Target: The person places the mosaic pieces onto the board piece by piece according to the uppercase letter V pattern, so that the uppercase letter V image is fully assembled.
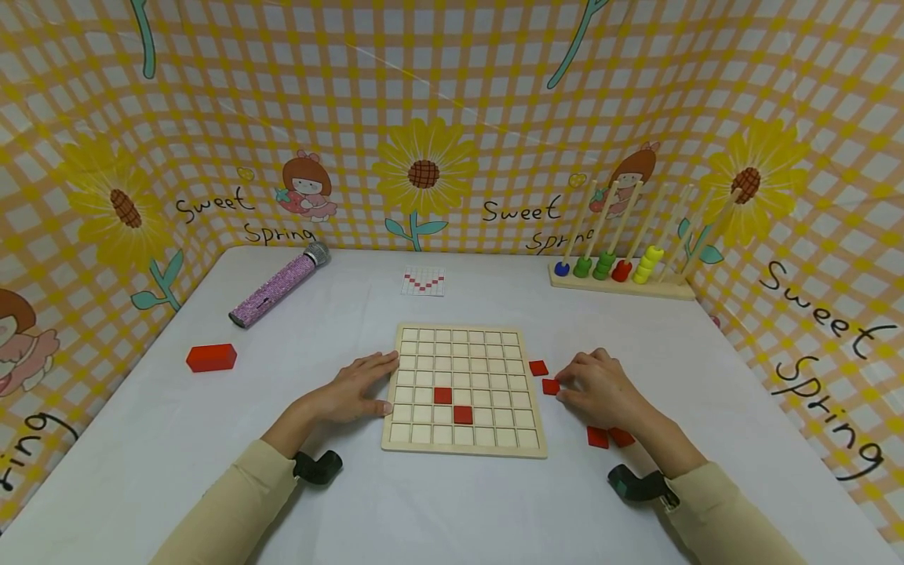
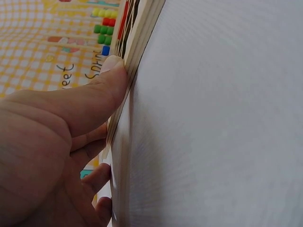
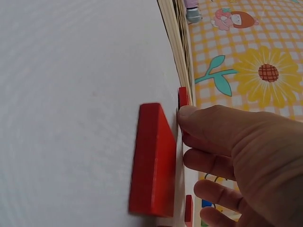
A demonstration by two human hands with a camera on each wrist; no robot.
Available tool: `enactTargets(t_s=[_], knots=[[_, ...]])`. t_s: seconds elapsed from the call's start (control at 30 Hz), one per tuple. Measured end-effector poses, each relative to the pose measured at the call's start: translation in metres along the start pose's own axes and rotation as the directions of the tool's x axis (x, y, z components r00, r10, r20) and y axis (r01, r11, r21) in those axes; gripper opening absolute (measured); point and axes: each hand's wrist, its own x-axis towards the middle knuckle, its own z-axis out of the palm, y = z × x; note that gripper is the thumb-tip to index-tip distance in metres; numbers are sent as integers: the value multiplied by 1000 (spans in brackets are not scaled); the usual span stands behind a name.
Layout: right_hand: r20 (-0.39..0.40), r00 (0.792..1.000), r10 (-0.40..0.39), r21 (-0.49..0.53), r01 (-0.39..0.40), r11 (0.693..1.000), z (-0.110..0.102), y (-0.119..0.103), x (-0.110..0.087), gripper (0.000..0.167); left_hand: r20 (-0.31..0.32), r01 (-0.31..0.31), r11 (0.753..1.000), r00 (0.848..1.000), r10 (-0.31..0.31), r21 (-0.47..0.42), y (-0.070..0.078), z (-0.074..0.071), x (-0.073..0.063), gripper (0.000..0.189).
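Note:
A wooden grid board [image 1: 462, 453] lies mid-table, with one red tile [image 1: 442, 395] and another red tile [image 1: 462, 415] in its squares. My left hand [image 1: 353, 388] rests against the board's left edge, its thumb [image 2: 102, 87] and fingers touching the rim. To the right of the board, my right hand [image 1: 600, 388] pinches a red square tile [image 1: 551, 387] between thumb and fingertips, at table level. Just beyond it lies a loose red tile [image 1: 539, 368]. Two more, a red tile [image 1: 597, 437] and a partly covered red tile [image 1: 621, 437], lie below the right wrist.
Behind the board lies a small card [image 1: 423, 281] with a red-square pattern. A glittery microphone [image 1: 275, 290] and a red block [image 1: 212, 358] are on the left. A bead abacus [image 1: 621, 284] stands at back right. Checked cloth [image 1: 424, 94] walls the table's back and sides.

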Motion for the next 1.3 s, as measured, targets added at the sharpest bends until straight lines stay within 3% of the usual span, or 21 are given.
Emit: enactTargets(t_s=[0.43, 1.3], knots=[[-28, 1000, 2, 45, -1, 999, -3, -5, -3, 22, -1, -8, 1000, 1000, 8, -7, -1, 0, 0, 76], [-120, 980, -157, 41, 163, 986, -3, -47, 3, 20, -1, -3, 1000, 1000, 3, 7, 0, 0, 0, 75]])
